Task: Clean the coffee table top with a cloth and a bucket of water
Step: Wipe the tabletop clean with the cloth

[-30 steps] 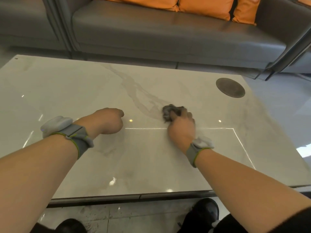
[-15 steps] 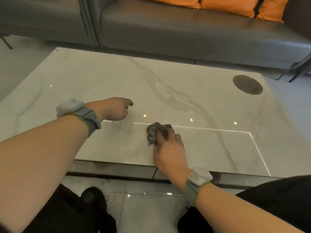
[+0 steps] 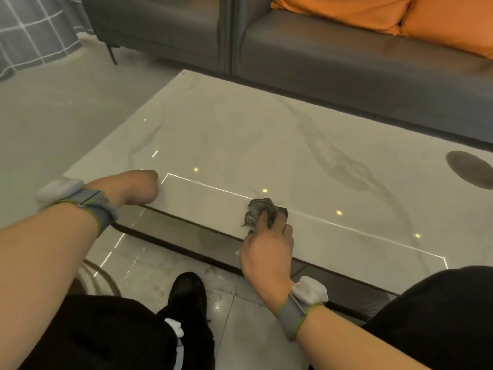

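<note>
Wiping the surface's near edge.
My right grip (image 3: 266, 249) clutches the grey cloth (image 3: 260, 209) on the marble surface (image 3: 240, 145); left grip (image 3: 136, 188), at 9 o'clock, fisted, holding nothing.

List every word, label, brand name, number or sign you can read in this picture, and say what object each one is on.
None: no readable text shows anywhere.
The coffee table, the cloth gripped by the right hand, both wristbands and the dark round disc carry no visible writing.
The sofa, orange cushions and black shoe show no logo or label either.
</note>
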The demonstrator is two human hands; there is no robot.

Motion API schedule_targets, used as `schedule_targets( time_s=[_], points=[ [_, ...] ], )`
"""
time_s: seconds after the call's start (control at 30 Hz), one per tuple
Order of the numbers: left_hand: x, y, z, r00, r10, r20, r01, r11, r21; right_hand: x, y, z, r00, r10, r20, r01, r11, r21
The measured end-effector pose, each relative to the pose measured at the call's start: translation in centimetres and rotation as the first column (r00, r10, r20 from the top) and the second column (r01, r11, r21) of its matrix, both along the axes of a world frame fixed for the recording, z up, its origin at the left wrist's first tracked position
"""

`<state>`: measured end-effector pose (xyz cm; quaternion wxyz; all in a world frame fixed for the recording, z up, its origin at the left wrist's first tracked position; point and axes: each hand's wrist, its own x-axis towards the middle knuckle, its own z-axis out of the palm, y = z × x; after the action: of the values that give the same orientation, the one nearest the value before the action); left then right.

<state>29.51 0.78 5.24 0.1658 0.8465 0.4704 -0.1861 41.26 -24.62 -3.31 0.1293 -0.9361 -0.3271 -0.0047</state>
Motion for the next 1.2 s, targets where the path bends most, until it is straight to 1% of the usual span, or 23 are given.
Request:
schedule_targets(
  time_s=[0.07, 0.17, 0.23, 0.37, 0.43, 0.5, 0.6, 0.7, 0.77, 0.87, 0.97, 1.1, 1.2],
  points=[
    [-1.9, 0.9, 0.1, 0.999, 0.034, 0.035, -0.032, 0.998, -0.044, -1.7, 2.7, 0.0, 0.999, 0.049, -0.003, -0.049, 0.999, 0.005],
    [-2.4, 1.7, 0.4, 0.991, 0.055, 0.119, -0.045, 0.995, -0.085, -3.6, 6.4, 0.1, 0.996, 0.083, -0.013, -0.083, 0.996, 0.023],
    [-1.9, 1.9, 0.4, 0.990, 0.057, 0.131, -0.043, 0.993, -0.108, -4.5, 8.2, 0.2, 0.994, 0.107, -0.014, -0.107, 0.993, 0.040],
    [-1.8, 3.1, 0.4, 0.986, 0.079, 0.147, -0.064, 0.992, -0.109, -6.4, 12.3, 0.2, 0.964, 0.265, -0.036, -0.262, 0.963, 0.063],
    [-1.5, 3.3, 0.5, 0.983, 0.094, 0.157, -0.079, 0.992, -0.099, -6.7, 13.7, 0.5, 0.931, 0.354, -0.088, -0.343, 0.932, 0.116],
    [-1.2, 3.4, 0.5, 0.980, 0.105, 0.171, -0.092, 0.992, -0.082, -6.3, 14.6, 0.4, 0.879, 0.463, -0.116, -0.443, 0.881, 0.165],
    [-0.9, 3.5, 0.3, 0.983, 0.109, 0.148, -0.100, 0.993, -0.069, -4.3, 15.3, -0.1, 0.783, 0.610, -0.122, -0.584, 0.788, 0.193],
    [-0.6, 3.5, 0.3, 0.988, 0.108, 0.110, -0.104, 0.994, -0.041, -1.8, 16.7, -0.3, 0.725, 0.684, -0.086, -0.662, 0.725, 0.191],
    [-0.3, 3.6, 0.4, 0.987, 0.126, 0.102, -0.125, 0.992, -0.023, -0.4, 18.0, -0.3, 0.738, 0.672, -0.065, -0.653, 0.735, 0.181],
    [0.1, 3.6, 0.2, 0.992, 0.109, 0.066, -0.110, 0.994, 0.013, 1.8, 19.8, -0.2, 0.805, 0.591, -0.052, -0.577, 0.801, 0.161],
    [0.6, 3.3, 0.0, 0.996, 0.059, 0.060, -0.062, 0.997, 0.055, 5.1, 20.3, 0.1, 0.877, 0.476, -0.062, -0.465, 0.875, 0.135],
    [2.1, 1.6, 0.0, 1.000, -0.010, -0.021, 0.010, 1.000, 0.008, 9.4, 17.7, 0.7, 0.960, 0.273, -0.063, -0.270, 0.961, 0.053],
    [2.7, 0.8, -0.1, 0.996, -0.056, -0.073, 0.055, 0.998, -0.015, 11.2, 13.7, 0.7, 0.978, 0.205, -0.042, -0.202, 0.978, 0.054]
  ],
)
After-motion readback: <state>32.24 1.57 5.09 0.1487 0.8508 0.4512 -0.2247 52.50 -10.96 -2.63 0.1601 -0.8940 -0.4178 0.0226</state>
